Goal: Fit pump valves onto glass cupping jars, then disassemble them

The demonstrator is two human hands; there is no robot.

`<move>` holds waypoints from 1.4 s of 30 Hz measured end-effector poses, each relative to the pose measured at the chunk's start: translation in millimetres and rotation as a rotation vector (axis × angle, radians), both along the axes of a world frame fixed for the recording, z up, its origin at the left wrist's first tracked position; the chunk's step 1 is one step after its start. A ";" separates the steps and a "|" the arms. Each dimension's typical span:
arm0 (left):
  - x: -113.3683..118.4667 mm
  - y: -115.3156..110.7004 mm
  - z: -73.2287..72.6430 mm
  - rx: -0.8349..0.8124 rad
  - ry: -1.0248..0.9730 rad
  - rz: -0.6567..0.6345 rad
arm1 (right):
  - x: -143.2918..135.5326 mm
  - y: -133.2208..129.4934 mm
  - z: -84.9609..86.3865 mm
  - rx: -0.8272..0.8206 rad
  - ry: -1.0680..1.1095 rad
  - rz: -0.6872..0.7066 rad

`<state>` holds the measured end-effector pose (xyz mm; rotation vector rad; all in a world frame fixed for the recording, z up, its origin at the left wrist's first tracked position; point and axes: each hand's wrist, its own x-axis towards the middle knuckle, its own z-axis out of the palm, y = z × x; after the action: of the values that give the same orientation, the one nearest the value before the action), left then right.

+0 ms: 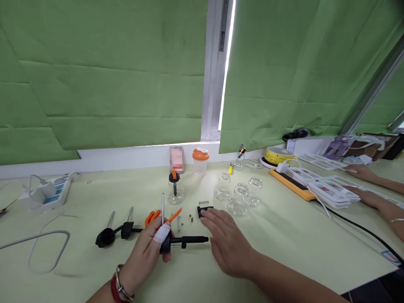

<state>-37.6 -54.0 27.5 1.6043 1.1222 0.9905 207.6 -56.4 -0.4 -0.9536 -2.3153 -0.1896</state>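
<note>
My left hand [148,246], with white tape round a finger, is closed on a black pump head [192,240]. A black tube juts from the pump head to the right, a metal rod stands upright at it, and a pointed orange piece [174,215] shows beside it. My right hand [232,242] reaches over the table with fingers stretched out, its fingertips at a small black plastic part [204,209]. A coil spring [203,203] lies just behind that part. Small brass bits [191,218] and a metal pin [179,223] lie between my hands.
At left lie black pump heads [105,237] with metal rods. Behind stand a glass jar [175,195] with black-and-orange top, an orange-lidded cup [200,163] and several glass jars [238,202]. An orange power strip [292,185] and another person's hands [366,195] are at right.
</note>
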 end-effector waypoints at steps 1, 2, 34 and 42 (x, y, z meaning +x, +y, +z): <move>-0.4 0.2 -0.2 0.015 0.013 0.000 | -4.0 8.8 1.3 -0.087 0.057 -0.020; -1.2 1.1 -0.1 0.028 0.021 0.011 | -6.3 20.2 2.0 -0.156 0.130 -0.070; -6.7 10.9 -2.6 -0.013 0.034 0.049 | -5.7 73.4 -6.3 -0.553 0.150 -0.194; 0.0 9.4 -6.0 -0.235 -0.182 0.077 | -27.5 10.7 25.5 -0.259 0.069 0.290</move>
<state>-37.6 -44.6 21.5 1.2662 1.1357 0.9941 180.1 -45.8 25.1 -0.7181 -2.4188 0.2640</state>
